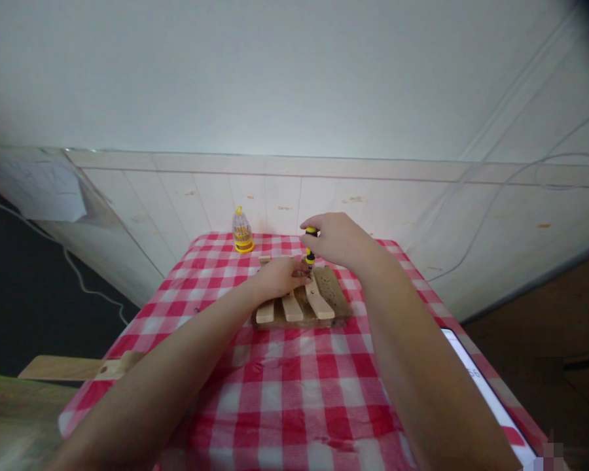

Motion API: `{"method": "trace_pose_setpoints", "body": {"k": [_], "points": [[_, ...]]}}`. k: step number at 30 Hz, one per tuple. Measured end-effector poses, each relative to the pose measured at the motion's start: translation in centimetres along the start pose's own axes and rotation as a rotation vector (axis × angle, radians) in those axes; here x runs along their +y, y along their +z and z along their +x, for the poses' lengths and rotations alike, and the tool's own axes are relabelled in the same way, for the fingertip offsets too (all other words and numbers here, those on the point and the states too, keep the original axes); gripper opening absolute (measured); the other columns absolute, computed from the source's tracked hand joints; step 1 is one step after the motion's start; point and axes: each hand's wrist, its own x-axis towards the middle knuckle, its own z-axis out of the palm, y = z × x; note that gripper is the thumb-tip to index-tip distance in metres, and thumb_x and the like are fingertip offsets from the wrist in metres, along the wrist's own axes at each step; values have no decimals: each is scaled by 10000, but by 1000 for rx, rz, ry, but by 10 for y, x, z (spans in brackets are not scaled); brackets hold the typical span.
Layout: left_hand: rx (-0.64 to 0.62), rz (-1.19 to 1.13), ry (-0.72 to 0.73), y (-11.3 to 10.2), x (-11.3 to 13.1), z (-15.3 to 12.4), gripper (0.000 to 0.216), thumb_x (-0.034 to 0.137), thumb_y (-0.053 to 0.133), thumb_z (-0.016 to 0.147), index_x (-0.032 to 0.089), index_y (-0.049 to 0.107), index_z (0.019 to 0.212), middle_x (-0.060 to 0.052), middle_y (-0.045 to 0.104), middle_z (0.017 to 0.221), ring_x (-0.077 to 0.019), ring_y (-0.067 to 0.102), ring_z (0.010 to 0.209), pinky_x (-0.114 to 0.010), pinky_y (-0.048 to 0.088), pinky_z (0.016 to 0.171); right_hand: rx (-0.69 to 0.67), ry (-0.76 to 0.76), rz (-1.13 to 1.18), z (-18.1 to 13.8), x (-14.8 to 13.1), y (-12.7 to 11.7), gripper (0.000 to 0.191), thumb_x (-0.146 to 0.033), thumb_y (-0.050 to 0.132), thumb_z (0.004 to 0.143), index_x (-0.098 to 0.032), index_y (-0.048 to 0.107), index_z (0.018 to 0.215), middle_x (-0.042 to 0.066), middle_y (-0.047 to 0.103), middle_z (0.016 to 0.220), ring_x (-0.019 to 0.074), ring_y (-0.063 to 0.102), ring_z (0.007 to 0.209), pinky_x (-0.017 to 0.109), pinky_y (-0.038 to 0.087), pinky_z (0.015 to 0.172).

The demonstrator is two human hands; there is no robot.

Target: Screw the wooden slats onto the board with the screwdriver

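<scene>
My right hand is closed around the handle of a yellow and black screwdriver, which stands nearly upright. Its tip points down at the rightmost of several pale, curved wooden pieces. Those pieces lie side by side on a worn brown wooden block dotted with small holes. At the screwdriver's lower end, my left hand has its fingers drawn together, close to the tip and resting over the wooden pieces. What those fingers pinch is too small to make out, and the screwdriver's tip is partly hidden by them.
A clear, yellow-based bit container stands at the table's back left. The table wears a red-and-white checked cloth. A lit tablet or phone lies along the right edge. Wooden pieces overhang the left edge. A panelled wall rises behind.
</scene>
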Motion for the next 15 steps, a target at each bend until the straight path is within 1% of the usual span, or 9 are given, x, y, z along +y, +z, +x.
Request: {"method": "trace_pose_setpoints", "body": {"k": [3,6,7,8,11,13,15], "points": [[-8,21,-3,-2,2,0,350,356,548,900,165,732,1129,-90,753,1072,-226,677,920,-285,478,782,-54,30,-32,-5,1,-7,410,-194,486,818,-115,720,1145,170,718,1191,251,679,993,308,476,777],[-2,6,3,-2,1,0,370,355,547,904,161,718,1168,-93,746,1112,-226,676,957,-286,482,803,-56,42,-52,-7,4,-10,474,-220,452,861,-155,650,1288,133,745,1115,223,682,936,302,466,758],[-2,0,12,-2,1,0,368,352,543,906,164,717,1170,-91,744,1120,-224,675,965,-283,483,801,-46,50,-65,-6,5,-10,457,-248,443,880,-171,657,1277,120,757,1060,214,680,890,302,457,731],[-4,-4,12,-1,0,0,361,354,547,904,173,721,1163,-85,744,1122,-221,674,967,-279,485,799,-35,61,-89,-5,6,-9,425,-283,445,891,-179,688,1223,113,763,999,214,674,844,305,442,698],[12,-15,21,1,-3,1,353,359,560,895,188,724,1156,-74,744,1126,-216,672,971,-269,488,791,4,107,-200,-1,6,-5,362,-415,507,869,-173,763,952,132,754,901,242,652,798,322,390,630],[19,-17,25,1,-3,1,354,356,563,894,176,726,1151,-79,745,1119,-216,673,958,-266,488,776,24,115,-215,0,5,-4,366,-458,534,850,-180,766,905,131,752,901,242,646,805,318,375,627],[8,-20,22,1,-2,0,351,352,555,901,160,730,1137,-84,748,1104,-214,675,936,-266,485,761,19,92,-179,-1,4,-4,348,-426,515,858,-189,766,905,116,754,913,219,639,799,305,372,633]]}}
